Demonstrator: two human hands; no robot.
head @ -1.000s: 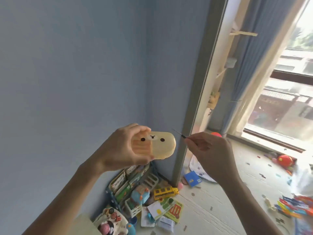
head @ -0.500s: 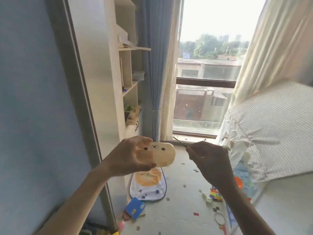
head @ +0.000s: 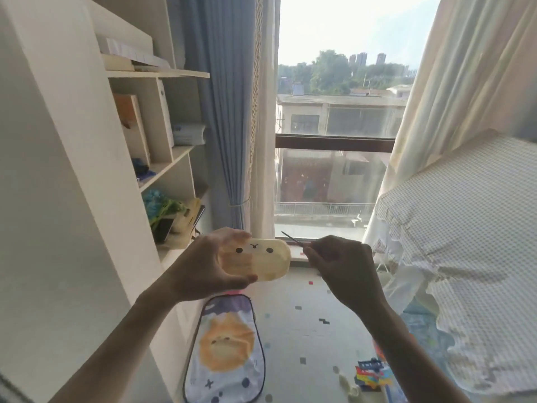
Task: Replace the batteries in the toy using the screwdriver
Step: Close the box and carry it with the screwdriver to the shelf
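A rounded, cream-yellow toy (head: 263, 258) with two black dot eyes and a small mouth faces me at mid-frame. My left hand (head: 203, 266) wraps around its left end, thumb underneath and fingers over the top. Just to its right, my right hand (head: 341, 266) pinches a thin dark screwdriver (head: 291, 238). The shaft points up and to the left, and its tip stands a little above the toy's right end without touching it. The screwdriver's handle is hidden inside my fist.
A white shelf unit (head: 162, 170) with books and bags stands at the left. Blue curtains (head: 226, 112) and a window (head: 334, 126) are ahead. A checked bedcover (head: 465, 228) fills the right. On the floor lie a cat-print mat (head: 226, 353) and colourful toys (head: 370, 373).
My view has swung from the blue wall corner rightward to the shelf and window. Both hands keep the same grips, the toy and screwdriver holding their positions relative to each other.
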